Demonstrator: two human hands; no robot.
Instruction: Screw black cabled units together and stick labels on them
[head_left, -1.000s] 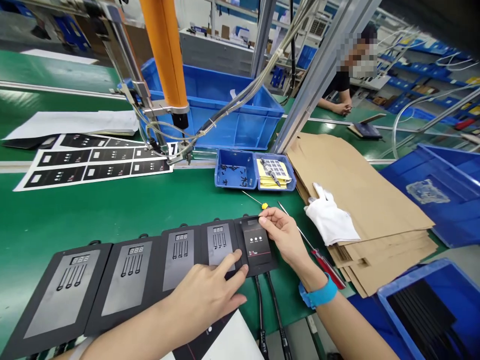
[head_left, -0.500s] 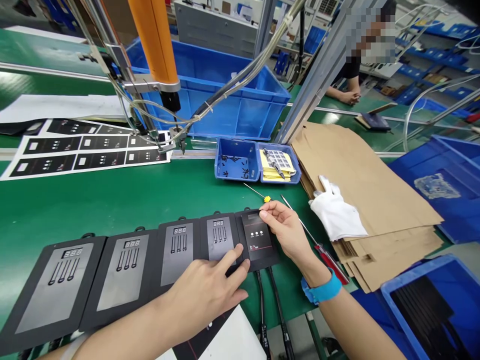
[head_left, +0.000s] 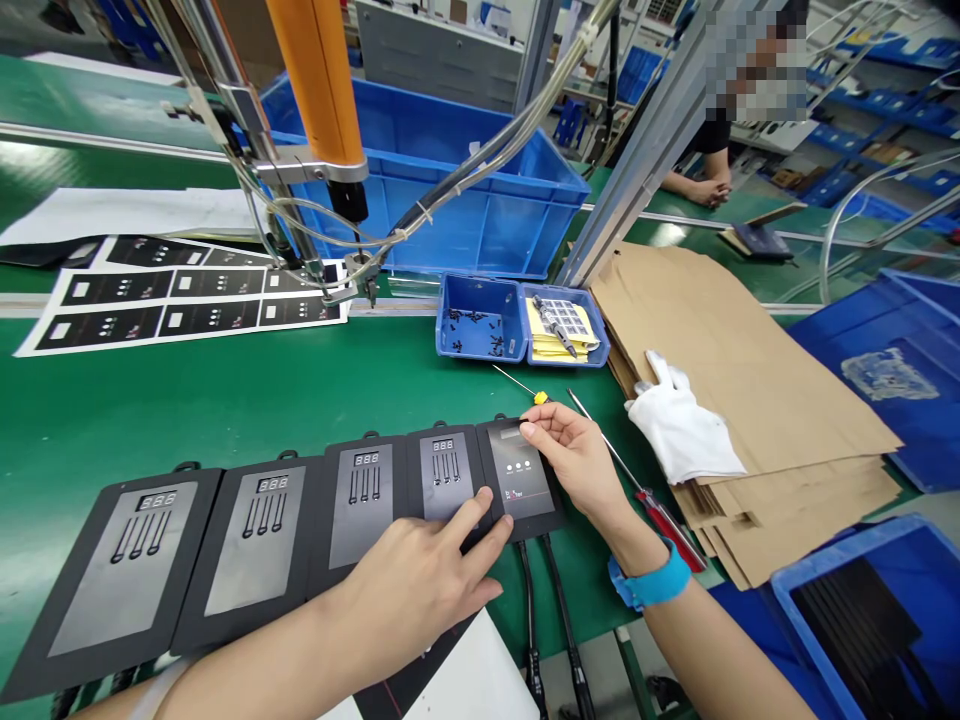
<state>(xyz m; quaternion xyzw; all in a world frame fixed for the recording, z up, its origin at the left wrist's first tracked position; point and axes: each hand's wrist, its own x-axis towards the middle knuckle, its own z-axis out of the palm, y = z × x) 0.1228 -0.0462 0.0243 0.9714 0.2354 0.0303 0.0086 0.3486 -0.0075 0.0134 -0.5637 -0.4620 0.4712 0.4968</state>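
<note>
A row of black control boxes lies on the green table, several with a grey recessed face, such as the leftmost box (head_left: 120,560). On the rightmost box (head_left: 551,512), a black label (head_left: 525,465) with three white dots and lettering covers the recess. My right hand (head_left: 574,455) pinches the label's upper right corner between thumb and fingers. My left hand (head_left: 435,565) holds nothing; its spread fingertips touch the label's lower left edge and the box. Under my left forearm, a white-backed sheet (head_left: 472,670) with black printed labels is partly hidden.
Behind the boxes stand a small blue screw bin (head_left: 480,320) and an orange electric screwdriver (head_left: 319,80) on a stand. Label sheets (head_left: 180,290) lie at left. At right are a red-handled screwdriver (head_left: 667,525), cardboard sheets (head_left: 750,350) and a white glove (head_left: 686,430). Another person's hands (head_left: 709,190) rest beyond.
The label now lies flatter on the rightmost box and catches more light. My left fingertips have slid slightly along its lower edge. The whole view has shifted a little.
</note>
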